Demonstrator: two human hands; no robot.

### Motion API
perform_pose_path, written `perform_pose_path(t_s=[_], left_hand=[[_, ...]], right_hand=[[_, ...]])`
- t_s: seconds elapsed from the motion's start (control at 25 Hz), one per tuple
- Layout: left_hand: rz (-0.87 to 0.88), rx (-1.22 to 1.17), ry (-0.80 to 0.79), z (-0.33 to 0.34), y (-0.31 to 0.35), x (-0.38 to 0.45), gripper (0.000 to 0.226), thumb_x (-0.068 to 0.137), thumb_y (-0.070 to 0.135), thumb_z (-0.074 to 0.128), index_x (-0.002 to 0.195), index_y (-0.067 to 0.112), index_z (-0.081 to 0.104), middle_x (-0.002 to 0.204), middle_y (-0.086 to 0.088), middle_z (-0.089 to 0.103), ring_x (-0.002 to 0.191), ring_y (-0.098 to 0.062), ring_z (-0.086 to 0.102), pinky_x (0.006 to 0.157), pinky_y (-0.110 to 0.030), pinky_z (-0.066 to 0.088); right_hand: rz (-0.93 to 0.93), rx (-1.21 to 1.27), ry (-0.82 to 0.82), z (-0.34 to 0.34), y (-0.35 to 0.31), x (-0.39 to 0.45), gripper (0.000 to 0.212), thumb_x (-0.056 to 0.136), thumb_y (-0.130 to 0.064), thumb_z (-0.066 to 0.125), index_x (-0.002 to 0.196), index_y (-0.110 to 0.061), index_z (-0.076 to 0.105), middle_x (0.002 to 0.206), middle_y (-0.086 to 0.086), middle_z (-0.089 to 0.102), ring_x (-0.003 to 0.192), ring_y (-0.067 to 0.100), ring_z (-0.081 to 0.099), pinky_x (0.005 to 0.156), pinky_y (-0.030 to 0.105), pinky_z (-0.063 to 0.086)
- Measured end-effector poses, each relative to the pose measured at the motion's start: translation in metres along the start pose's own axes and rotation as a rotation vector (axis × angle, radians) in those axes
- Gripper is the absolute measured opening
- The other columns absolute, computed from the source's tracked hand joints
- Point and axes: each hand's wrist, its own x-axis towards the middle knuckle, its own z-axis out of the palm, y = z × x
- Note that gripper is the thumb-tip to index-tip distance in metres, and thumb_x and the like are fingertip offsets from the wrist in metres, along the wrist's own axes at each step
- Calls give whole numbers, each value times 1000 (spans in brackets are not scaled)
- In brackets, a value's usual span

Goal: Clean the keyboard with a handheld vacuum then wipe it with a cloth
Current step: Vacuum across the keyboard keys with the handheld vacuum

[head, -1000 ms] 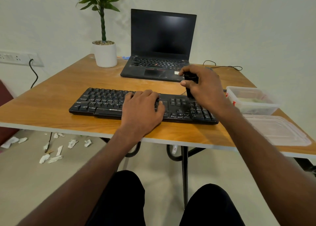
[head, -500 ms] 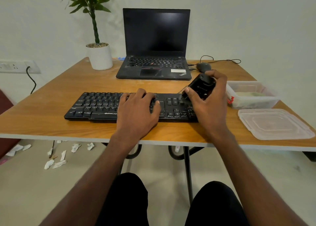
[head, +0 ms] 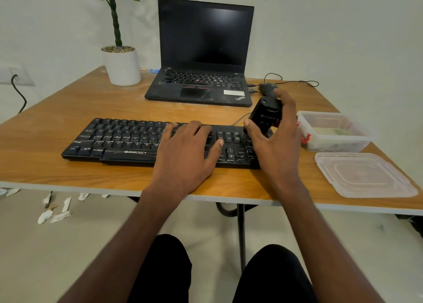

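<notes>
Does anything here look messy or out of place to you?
Yes. Torn white paper scraps lie scattered on the floor under the table's left edge. The clear container at right stands open, its lid flat beside it. On the keyboard itself nothing looks damaged; the left hand rests on it and the right hand holds the vacuum.

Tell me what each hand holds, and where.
Right hand grips the handheld vacuum round its body; left hand holds nothing, resting flat on the keyboard.

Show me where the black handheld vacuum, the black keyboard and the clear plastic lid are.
black handheld vacuum [head: 265,114]: head view, on its body side.
black keyboard [head: 119,140]: head view, on the letter keys.
clear plastic lid [head: 364,174]: head view, on its flat centre.
</notes>
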Motion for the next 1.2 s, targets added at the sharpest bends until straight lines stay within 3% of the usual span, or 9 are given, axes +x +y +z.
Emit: perform_pose_path(t_s=[0.24,0.32,0.44,0.52,0.68,0.88,1.04,1.12,1.2], left_hand=[[-1,-11,-2,1,0,0,51,107,53,30,134,23,61,133,3,63,120,-18,61,123,-50,29],[-6,-11,3,2,-1,0,50,106,52,32,134,23,61,133,3,63,120,-18,60,123,-49,28],[-13,-18,-2,3,-1,0,48,106,51,33,134,24,61,133,4,62,121,-16,59,125,-49,26],[-14,-27,-4,2,-1,0,47,105,50,33,134,24,61,133,5,62,121,-16,59,124,-49,26],[-20,-40,-5,0,0,0,43,107,48,39,134,23,62,134,4,62,123,-16,58,124,-49,27],[-22,-41,-4,1,0,0,44,107,48,39,136,24,61,135,4,61,124,-16,57,125,-49,24],[-17,-38,-15,0,-1,0,45,107,51,37,136,25,60,136,4,60,124,-16,58,124,-50,25],[-15,-42,-13,-1,0,-1,47,107,52,35,135,25,60,135,4,61,123,-16,58,124,-50,25],[-15,-40,-12,-1,-1,-1,47,107,52,34,134,25,60,135,5,60,123,-16,58,123,-50,26]], right_hand=[[-46,63,-107,3,-3,-2,81,92,-20,79,156,-23,30,126,-25,51,116,-16,54,88,6,49],[-38,-1,-143,5,-1,-2,80,91,-23,79,155,-26,30,125,-20,56,115,-10,58,87,7,50],[15,-43,52,2,4,0,74,89,-20,77,150,-22,35,121,-9,63,105,0,64,79,3,47],[38,-1,71,1,2,1,74,91,-22,77,151,-27,33,131,-2,60,115,6,63,83,3,47],[-53,-82,-94,4,-1,-2,73,92,-22,77,151,-29,34,128,-9,52,112,0,59,87,11,52],[166,182,174,-4,11,4,70,85,-7,74,140,-25,36,130,-1,53,113,12,64,90,32,61],[-6,12,65,-3,8,0,71,89,-11,74,149,-29,40,139,-3,50,124,7,56,96,14,49],[24,41,41,-3,7,1,76,90,-13,75,151,-34,35,137,-5,55,122,7,59,92,4,45],[68,56,19,-2,8,3,78,90,-17,78,152,-34,33,139,-6,56,123,6,60,91,4,47]])
